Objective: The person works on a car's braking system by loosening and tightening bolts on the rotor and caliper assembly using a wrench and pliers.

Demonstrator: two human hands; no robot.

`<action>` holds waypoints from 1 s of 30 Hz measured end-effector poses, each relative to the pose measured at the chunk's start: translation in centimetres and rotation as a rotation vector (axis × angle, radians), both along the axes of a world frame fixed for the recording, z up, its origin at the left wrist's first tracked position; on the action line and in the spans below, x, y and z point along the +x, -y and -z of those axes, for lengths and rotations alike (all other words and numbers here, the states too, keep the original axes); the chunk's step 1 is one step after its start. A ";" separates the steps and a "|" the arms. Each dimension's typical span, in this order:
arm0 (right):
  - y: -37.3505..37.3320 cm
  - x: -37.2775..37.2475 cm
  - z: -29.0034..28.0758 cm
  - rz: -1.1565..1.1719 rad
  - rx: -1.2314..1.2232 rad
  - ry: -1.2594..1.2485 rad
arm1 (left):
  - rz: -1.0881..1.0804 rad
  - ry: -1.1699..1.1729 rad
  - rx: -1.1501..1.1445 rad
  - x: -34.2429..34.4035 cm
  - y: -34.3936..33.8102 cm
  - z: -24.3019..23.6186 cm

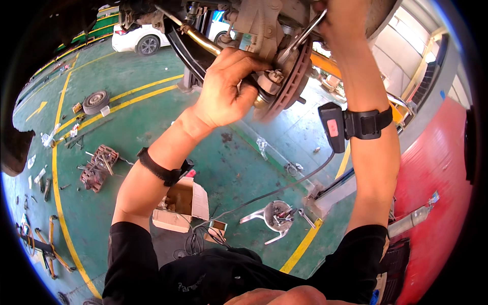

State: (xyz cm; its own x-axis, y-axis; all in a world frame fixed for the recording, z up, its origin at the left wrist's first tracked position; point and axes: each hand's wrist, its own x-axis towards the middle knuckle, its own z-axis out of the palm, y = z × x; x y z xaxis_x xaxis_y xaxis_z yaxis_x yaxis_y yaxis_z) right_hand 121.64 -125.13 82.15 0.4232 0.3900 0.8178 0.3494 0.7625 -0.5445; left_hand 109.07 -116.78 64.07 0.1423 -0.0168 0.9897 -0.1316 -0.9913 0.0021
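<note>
Overhead, my left hand (231,87) is closed around a tie rod end (262,96), its thumb and fingers close to a castle nut (275,76). The joint sits beside the rusty edge of a brake disc (293,84). A gold-coloured rod (201,40) runs up and left from behind that hand. My right hand (345,25), partly smeared by motion, grips a long shiny metal tool (304,39). The tool slants down left, its lower end against the parts between the disc and the nut. Its upper end is hidden in the hand.
Below on the green floor stand an open cardboard box (192,201) and a white stool (277,216) with tools on it. A cable (274,190) hangs from my right wrist strap. A loose wheel (95,102) and a metal part (99,168) lie left. Red bodywork (432,213) rises right.
</note>
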 end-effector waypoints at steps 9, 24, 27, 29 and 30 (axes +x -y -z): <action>-1.5 1.0 -2.3 0.510 0.332 0.653 | -0.008 0.006 -0.111 -1.9 2.4 3.0; -4.4 -0.5 -0.9 0.566 -0.036 0.521 | 0.045 -0.056 -0.451 -5.1 3.4 11.0; -6.5 1.2 -0.3 0.851 -0.008 0.648 | 0.005 -0.059 -0.476 -5.6 3.3 11.9; -7.3 1.1 -0.4 0.905 0.206 0.592 | 0.008 -0.061 -0.500 -6.2 3.3 11.8; -6.8 1.5 -1.5 0.662 0.139 0.475 | -0.005 -0.061 -0.510 -6.5 3.4 11.9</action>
